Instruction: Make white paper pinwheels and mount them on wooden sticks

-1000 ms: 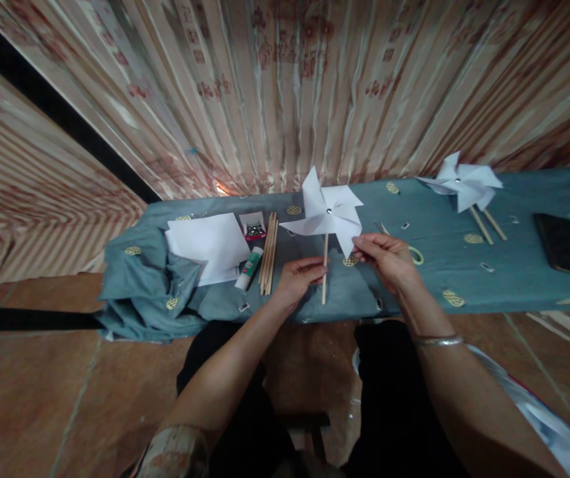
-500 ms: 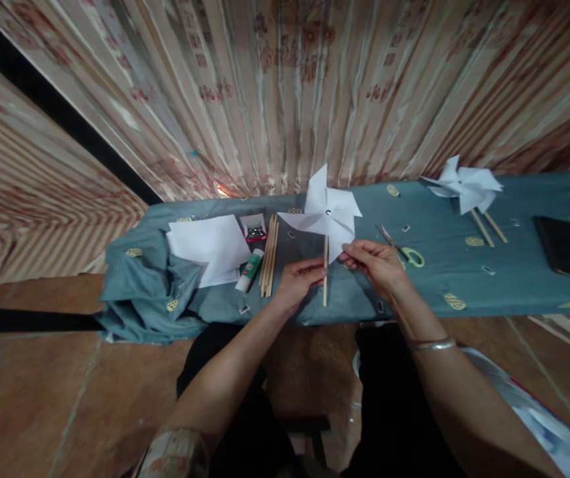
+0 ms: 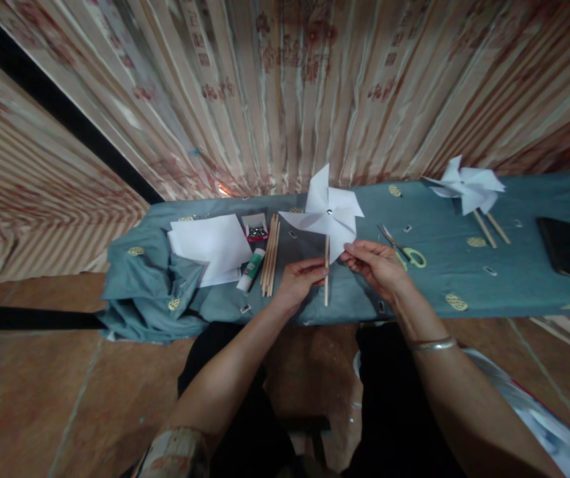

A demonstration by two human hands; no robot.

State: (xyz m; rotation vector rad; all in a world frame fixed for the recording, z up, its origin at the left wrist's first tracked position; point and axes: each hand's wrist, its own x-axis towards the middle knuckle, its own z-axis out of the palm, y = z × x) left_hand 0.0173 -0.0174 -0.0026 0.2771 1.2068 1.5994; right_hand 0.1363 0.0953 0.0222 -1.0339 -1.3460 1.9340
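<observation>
A white paper pinwheel (image 3: 340,224) with a shiny pin at its centre stands on a thin wooden stick (image 3: 327,287). My left hand (image 3: 300,282) is closed on that stick, thumb and fingers pinching it below the blades. With its fingertips, my right hand (image 3: 371,262) pinches the tip of the pinwheel's lowest blade. Left of the pinwheel lie several loose wooden sticks (image 3: 270,255), a glue stick (image 3: 251,271) and a small open box of metal pins (image 3: 255,229). Just beyond my right hand rest scissors (image 3: 409,253) with light green handles.
White paper sheets (image 3: 210,245) are stacked at the left on the teal cloth (image 3: 140,292). Farther right lie finished-looking pinwheels (image 3: 468,184) on two sticks and a black phone (image 3: 568,247). A patterned curtain (image 3: 294,99) hangs along the far table edge.
Both hands keep their hold on the pinwheel and its stick, almost still. The whole view has shifted very slightly.
</observation>
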